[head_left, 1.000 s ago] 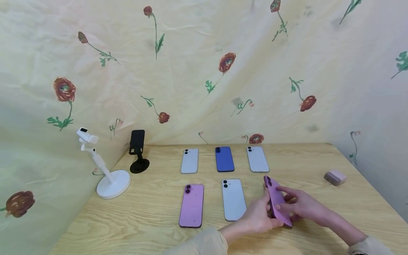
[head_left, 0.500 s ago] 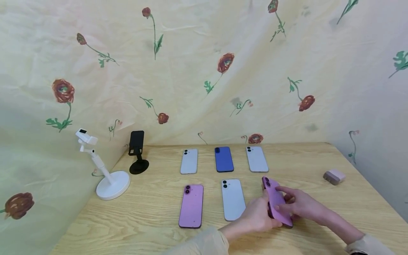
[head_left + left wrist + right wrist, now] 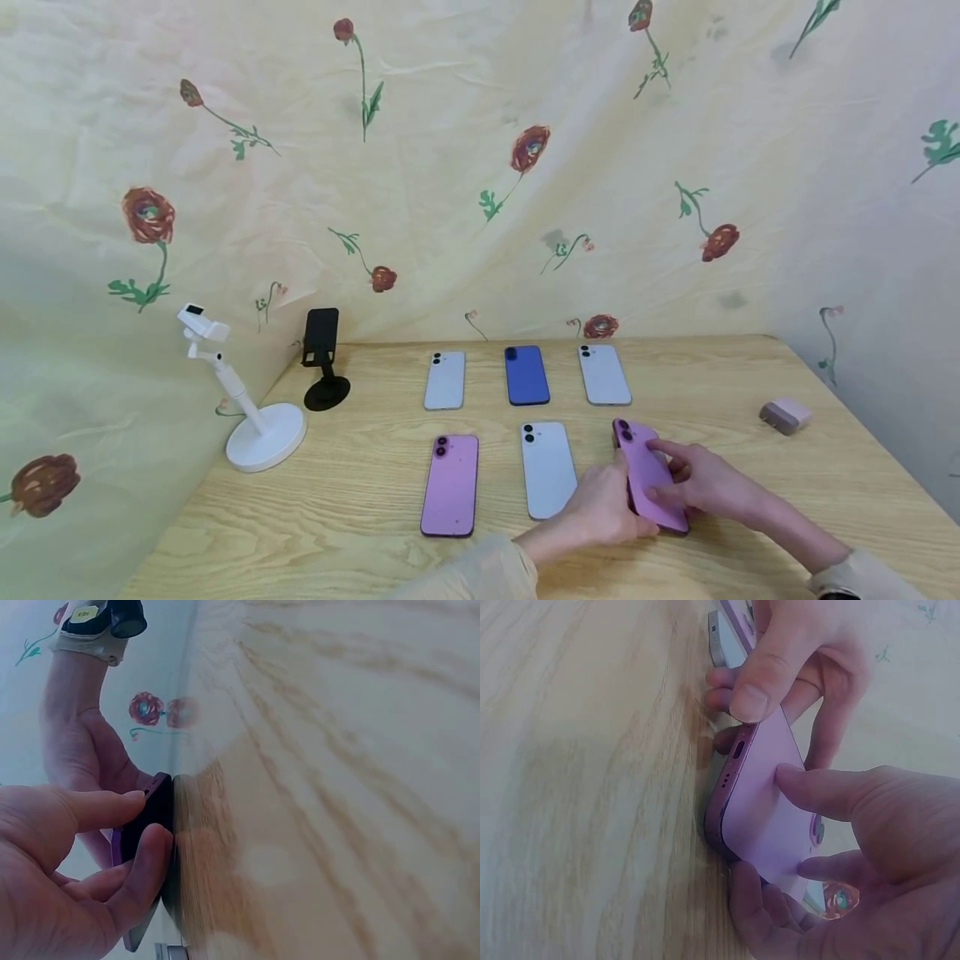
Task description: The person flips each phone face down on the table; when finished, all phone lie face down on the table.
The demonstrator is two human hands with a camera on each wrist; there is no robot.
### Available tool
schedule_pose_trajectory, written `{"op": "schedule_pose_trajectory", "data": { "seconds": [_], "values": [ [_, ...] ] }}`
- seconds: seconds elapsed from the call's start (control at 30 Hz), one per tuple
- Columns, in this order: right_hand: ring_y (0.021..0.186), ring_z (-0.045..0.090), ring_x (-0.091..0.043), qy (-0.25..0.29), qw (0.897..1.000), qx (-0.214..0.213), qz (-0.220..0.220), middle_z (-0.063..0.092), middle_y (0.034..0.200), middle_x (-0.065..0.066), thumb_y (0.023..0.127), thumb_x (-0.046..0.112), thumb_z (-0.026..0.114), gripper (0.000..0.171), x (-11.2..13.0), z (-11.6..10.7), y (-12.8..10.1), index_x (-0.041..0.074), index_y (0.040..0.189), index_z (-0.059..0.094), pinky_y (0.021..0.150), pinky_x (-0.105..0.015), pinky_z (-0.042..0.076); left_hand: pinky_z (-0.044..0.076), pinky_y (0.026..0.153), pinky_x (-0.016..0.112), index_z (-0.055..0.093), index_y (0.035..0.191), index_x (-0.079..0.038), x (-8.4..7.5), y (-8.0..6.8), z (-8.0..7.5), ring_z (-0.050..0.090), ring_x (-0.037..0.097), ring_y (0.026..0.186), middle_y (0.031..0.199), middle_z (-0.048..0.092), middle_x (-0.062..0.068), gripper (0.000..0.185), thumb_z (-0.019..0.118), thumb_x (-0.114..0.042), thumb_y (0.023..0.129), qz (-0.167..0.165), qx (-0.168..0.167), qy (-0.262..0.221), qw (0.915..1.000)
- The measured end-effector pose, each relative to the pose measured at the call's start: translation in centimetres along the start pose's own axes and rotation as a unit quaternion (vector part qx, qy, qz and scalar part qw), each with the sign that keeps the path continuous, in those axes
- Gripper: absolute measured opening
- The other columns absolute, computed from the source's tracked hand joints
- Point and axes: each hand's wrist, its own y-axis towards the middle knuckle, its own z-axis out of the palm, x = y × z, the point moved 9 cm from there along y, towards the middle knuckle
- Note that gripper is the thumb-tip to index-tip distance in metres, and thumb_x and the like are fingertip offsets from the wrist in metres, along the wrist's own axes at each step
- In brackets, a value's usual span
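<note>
Both hands hold a pink phone at the right front of the table, its back and two-lens camera facing up. The left hand grips its left long side; in the right wrist view that thumb lies along the edge and fingers reach beneath. From the other side the right hand has thumb and forefinger on the back, with other fingers curled at the far edge. Tilted, the phone sits close over the wood, its charging port visible. A white phone lies just left of the left hand.
Another pink phone lies further left on the wooden table. Behind are two pale phones and a blue phone. A white stand and a black stand stand left; a small charger block sits right.
The held pink phone has tipped flatter, its left edge lowering, so more of its back shows. Both hands have followed it slightly left.
</note>
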Motion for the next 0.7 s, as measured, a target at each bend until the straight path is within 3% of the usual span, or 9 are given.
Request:
{"op": "schedule_pose_trajectory", "data": {
  "seconds": [0.13,0.43,0.7],
  "values": [
    [0.065,0.055,-0.016,-0.005,1.0,0.001,-0.004,0.06,0.087,-0.009,0.087,0.012,0.076,0.078,0.1,0.0,0.0,-0.024,0.14,0.032,0.053,-0.027,0.046,0.047,0.073,0.016,0.049,0.139,0.002,0.4,0.0,0.3,0.061,0.006,0.093,0.102,0.068,0.0,0.089,0.092,-0.033,0.069,-0.023,0.013,-0.002,0.9996],
    [0.069,0.056,-0.016,-0.024,1.0,0.007,-0.013,0.062,0.087,-0.008,0.087,0.01,0.076,0.078,-0.1,-0.1,0.1,-0.027,0.139,0.03,0.056,-0.027,0.047,0.048,0.08,0.018,0.041,0.147,0.005,0.7,-0.1,0.8,0.061,0.009,0.101,0.117,0.068,0.006,0.1,0.092,-0.033,0.07,-0.042,0.021,-0.002,0.9989],
    [0.065,0.053,-0.012,-0.055,0.998,0.004,-0.023,0.059,0.082,-0.005,0.083,0.012,0.08,0.082,-0.4,-0.1,0.0,-0.027,0.137,0.033,0.054,-0.027,0.046,0.048,0.079,0.019,0.042,0.147,0.003,1.0,-0.1,1.3,0.061,0.009,0.1,0.113,0.068,0.008,0.1,0.092,-0.034,0.069,-0.059,0.036,0.009,0.9976]
  ]
}}
